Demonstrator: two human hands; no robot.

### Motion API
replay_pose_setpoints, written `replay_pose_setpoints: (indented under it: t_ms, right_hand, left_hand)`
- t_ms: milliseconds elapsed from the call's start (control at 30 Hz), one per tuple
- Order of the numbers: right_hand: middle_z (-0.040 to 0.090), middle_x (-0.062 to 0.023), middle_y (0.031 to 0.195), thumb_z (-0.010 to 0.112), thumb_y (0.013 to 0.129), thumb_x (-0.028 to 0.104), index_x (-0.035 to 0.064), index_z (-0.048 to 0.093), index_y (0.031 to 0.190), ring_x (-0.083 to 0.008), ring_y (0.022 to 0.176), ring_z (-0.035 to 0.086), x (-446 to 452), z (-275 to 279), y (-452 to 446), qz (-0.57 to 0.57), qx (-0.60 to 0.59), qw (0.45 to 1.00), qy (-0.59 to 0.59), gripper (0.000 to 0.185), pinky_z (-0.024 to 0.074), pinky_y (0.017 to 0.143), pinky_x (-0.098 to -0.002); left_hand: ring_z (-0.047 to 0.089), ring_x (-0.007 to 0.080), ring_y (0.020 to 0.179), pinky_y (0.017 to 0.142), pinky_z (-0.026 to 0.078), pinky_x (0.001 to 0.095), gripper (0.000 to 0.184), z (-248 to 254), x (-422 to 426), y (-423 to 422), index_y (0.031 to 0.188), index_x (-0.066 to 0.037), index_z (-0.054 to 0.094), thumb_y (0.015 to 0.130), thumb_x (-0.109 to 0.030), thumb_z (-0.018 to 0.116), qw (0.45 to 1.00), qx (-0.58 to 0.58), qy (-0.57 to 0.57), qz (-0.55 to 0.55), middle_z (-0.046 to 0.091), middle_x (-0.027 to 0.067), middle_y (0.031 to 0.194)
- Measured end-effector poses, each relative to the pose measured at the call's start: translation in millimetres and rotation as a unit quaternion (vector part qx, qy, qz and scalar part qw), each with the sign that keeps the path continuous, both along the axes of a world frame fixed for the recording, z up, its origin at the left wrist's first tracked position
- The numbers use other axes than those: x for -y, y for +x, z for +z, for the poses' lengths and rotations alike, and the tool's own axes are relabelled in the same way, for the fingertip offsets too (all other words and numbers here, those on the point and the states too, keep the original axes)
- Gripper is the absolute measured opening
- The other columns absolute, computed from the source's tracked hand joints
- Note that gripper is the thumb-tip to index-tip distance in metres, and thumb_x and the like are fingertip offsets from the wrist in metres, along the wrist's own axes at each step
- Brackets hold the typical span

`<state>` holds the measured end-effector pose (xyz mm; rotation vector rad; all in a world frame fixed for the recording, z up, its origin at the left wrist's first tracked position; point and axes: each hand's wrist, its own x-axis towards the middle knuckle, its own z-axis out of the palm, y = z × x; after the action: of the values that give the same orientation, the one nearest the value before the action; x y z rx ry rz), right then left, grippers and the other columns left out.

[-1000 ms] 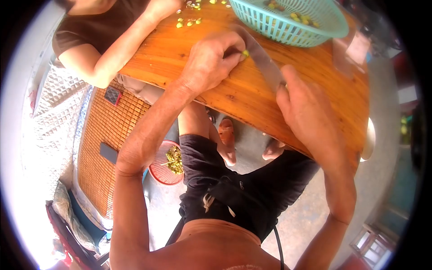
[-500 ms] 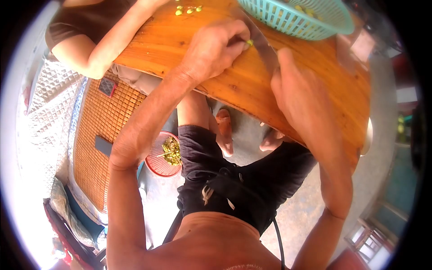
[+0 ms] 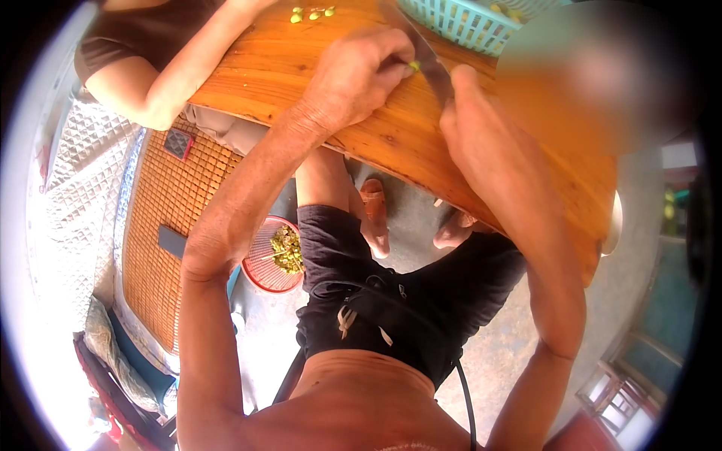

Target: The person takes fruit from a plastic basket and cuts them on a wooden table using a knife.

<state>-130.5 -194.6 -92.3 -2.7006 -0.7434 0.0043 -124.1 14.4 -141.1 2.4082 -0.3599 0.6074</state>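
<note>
On the wooden table point(image 3: 286, 83), my left hand point(image 3: 353, 79) pinches a small green fruit point(image 3: 414, 66) between thumb and fingers. The fruit's exact kind is too small to make out. Closed around a knife handle, my right hand point(image 3: 485, 124) holds the knife point(image 3: 430, 64) with its long blade pointing away from me. The blade lies just right of the fruit, very close to it; whether they touch I cannot tell. Several similar green fruits point(image 3: 313, 13) sit at the table's far left.
A turquoise plastic basket point(image 3: 470, 30) holding green pieces stands at the far side. Another person's arm point(image 3: 188, 71) rests along the left edge. Below, a red basket point(image 3: 263, 282) with green pieces is on the floor. A blurred patch hides the table's far right.
My right hand and the knife have shifted slightly left, bringing the blade nearer the fruit. My left hand keeps its pinch, almost in place. A blur now covers the upper right.
</note>
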Motion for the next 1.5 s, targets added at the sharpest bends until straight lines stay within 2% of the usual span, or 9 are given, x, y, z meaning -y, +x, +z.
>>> replay_pose_setpoints:
  t_ms: [133, 300, 367, 633, 833, 1067, 1167, 1367, 1500]
  right_hand:
    - [0.071, -0.0304, 0.088, 0.055, 0.097, 0.010, -0.0017, 0.054, 0.103, -0.0499, 0.087, 0.070, -3.0, 4.9, -1.4, 0.019, 0.020, 1.000, 0.002, 0.013, 0.0538, 0.077, -0.0593]
    - [0.071, -0.0299, 0.088, 0.056, 0.096, 0.008, -0.0023, 0.054, 0.103, -0.0493, 0.087, 0.070, -4.2, 2.1, 1.1, 0.019, 0.030, 0.999, 0.001, 0.013, 0.0544, 0.077, -0.0578]
    - [0.071, -0.0300, 0.088, 0.057, 0.095, 0.008, -0.0025, 0.054, 0.102, -0.0492, 0.086, 0.070, -1.5, 0.8, 2.0, 0.020, 0.038, 0.999, 0.003, 0.013, 0.0542, 0.077, -0.0578]
    - [0.064, -0.0333, 0.094, 0.050, 0.101, 0.013, 0.0010, 0.048, 0.105, -0.0550, 0.092, 0.059, 19.1, 6.7, -2.4, 0.017, -0.057, 0.995, 0.080, 0.013, 0.0413, 0.078, -0.0622]
    - [0.062, -0.0294, 0.096, 0.051, 0.102, 0.014, 0.0015, 0.052, 0.113, -0.0507, 0.094, 0.058, 54.5, 1.3, -11.8, -0.025, -0.049, 0.994, 0.098, 0.016, 0.0443, 0.080, -0.0545]
    - [0.067, -0.0287, 0.093, 0.052, 0.101, 0.016, 0.0028, 0.053, 0.106, -0.0515, 0.090, 0.062, 69.9, 3.5, -16.1, -0.023, -0.063, 0.987, 0.144, 0.015, 0.0446, 0.080, -0.0610]
    - [0.062, -0.0280, 0.093, 0.053, 0.102, 0.015, 0.0018, 0.055, 0.112, -0.0488, 0.090, 0.059, 72.1, -0.2, -15.2, -0.015, -0.063, 0.987, 0.148, 0.017, 0.0447, 0.079, -0.0531]
    - [0.062, -0.0273, 0.091, 0.055, 0.102, 0.016, 0.0019, 0.055, 0.109, -0.0485, 0.088, 0.059, 72.1, -1.2, -12.8, -0.008, -0.054, 0.988, 0.147, 0.016, 0.0442, 0.076, -0.0527]
    - [0.061, -0.0270, 0.089, 0.055, 0.102, 0.016, 0.0020, 0.054, 0.108, -0.0479, 0.085, 0.059, 72.5, 0.9, -12.4, -0.022, -0.074, 0.986, 0.145, 0.015, 0.0443, 0.075, -0.0518]
  left_hand:
    - [0.067, 0.0222, 0.081, 0.076, 0.055, 0.0349, 0.016, 0.0, -0.3, 0.8, 0.105, -0.006, 0.070, 0.092, -0.011, 0.076, 1.000, 0.006, 0.001, -0.004, 0.069, 0.0086, 0.090]
    - [0.067, 0.0226, 0.081, 0.076, 0.055, 0.0348, 0.016, -1.0, -0.3, 1.0, 0.105, -0.006, 0.070, 0.091, -0.011, 0.076, 1.000, 0.006, -0.001, -0.007, 0.070, 0.0093, 0.092]
    - [0.067, 0.0385, 0.093, 0.080, 0.055, 0.0448, 0.014, -1.2, 1.4, 0.6, 0.099, -0.009, 0.068, 0.087, -0.009, 0.074, 0.999, 0.027, -0.018, -0.012, 0.068, 0.0145, 0.094]
    - [0.066, 0.0380, 0.090, 0.079, 0.054, 0.0460, 0.014, -4.1, 3.0, 2.6, 0.100, -0.007, 0.065, 0.089, -0.011, 0.073, 0.997, 0.063, 0.032, 0.012, 0.069, 0.0148, 0.095]
    - [0.069, 0.0375, 0.088, 0.077, 0.054, 0.0478, 0.018, -3.0, 3.3, 13.3, 0.104, -0.008, 0.065, 0.093, -0.020, 0.071, 0.991, 0.058, 0.078, 0.092, 0.072, 0.0146, 0.095]
    - [0.071, 0.0369, 0.093, 0.081, 0.055, 0.0493, 0.021, -4.3, -12.6, 59.5, 0.107, -0.010, 0.068, 0.095, -0.027, 0.069, 0.980, 0.029, 0.068, 0.184, 0.076, 0.0132, 0.099]
    - [0.071, 0.0392, 0.094, 0.082, 0.056, 0.0508, 0.022, 5.2, -14.6, 74.3, 0.106, -0.009, 0.068, 0.093, -0.026, 0.068, 0.971, -0.017, 0.079, 0.226, 0.076, 0.0152, 0.100]
    - [0.072, 0.0364, 0.096, 0.082, 0.056, 0.0500, 0.027, -10.2, -24.3, 100.0, 0.109, -0.008, 0.068, 0.091, -0.028, 0.071, 0.972, 0.044, 0.063, 0.221, 0.076, 0.0137, 0.101]
    - [0.070, 0.0375, 0.100, 0.086, 0.055, 0.0491, 0.032, -2.5, -22.7, 77.7, 0.110, -0.006, 0.068, 0.090, -0.030, 0.074, 0.980, -0.017, 0.003, 0.198, 0.074, 0.0151, 0.105]
